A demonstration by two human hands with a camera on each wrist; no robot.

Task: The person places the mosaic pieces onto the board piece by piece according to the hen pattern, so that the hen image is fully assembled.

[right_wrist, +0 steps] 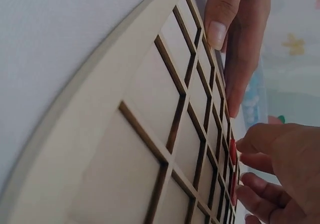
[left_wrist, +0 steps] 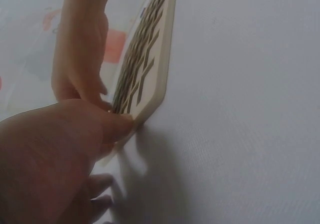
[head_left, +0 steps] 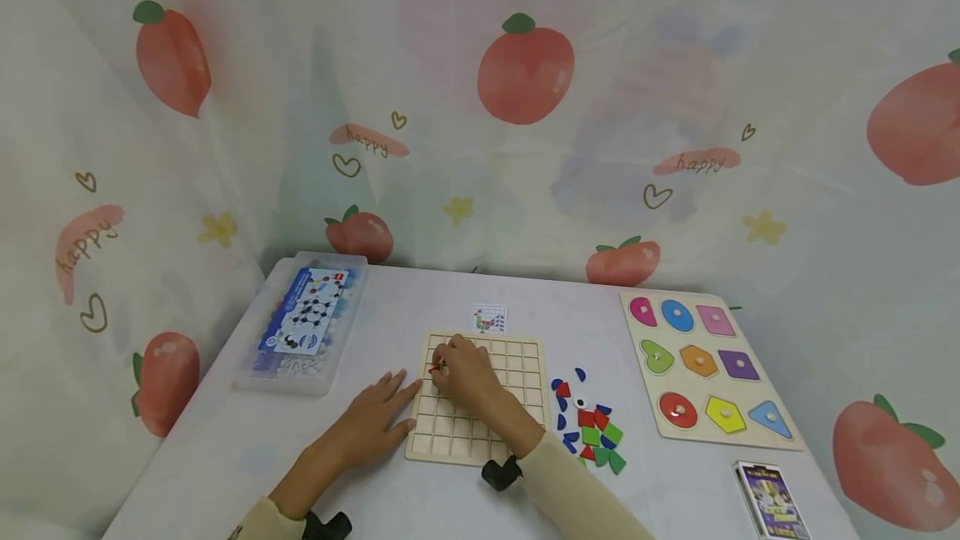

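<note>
White worktop [head_left: 390,315] separates plastic box [head_left: 307,327] from left hand [head_left: 375,413], spread, touching grid board [head_left: 525,361] edge; right hand [head_left: 467,375] pinches red piece [head_left: 432,369].

Between the plastic box [head_left: 300,373] and the wooden board [head_left: 521,365], a lane of white table [head_left: 393,307] lets a hand pass from the back, though the left hand [head_left: 375,411] fills its nearer part, fingertips at the board's edge. The right hand [head_left: 465,377] and its forearm cover the board's middle and near right; the far right squares are open from above. A small card [head_left: 489,318] lies just behind the board, and a red piece [right_wrist: 233,151] sits at the right fingertips. Loose pieces [head_left: 591,436] crowd the right side; beyond them, free tabletop reaches to the shape puzzle [head_left: 738,388] and card deck [head_left: 772,500]
</note>
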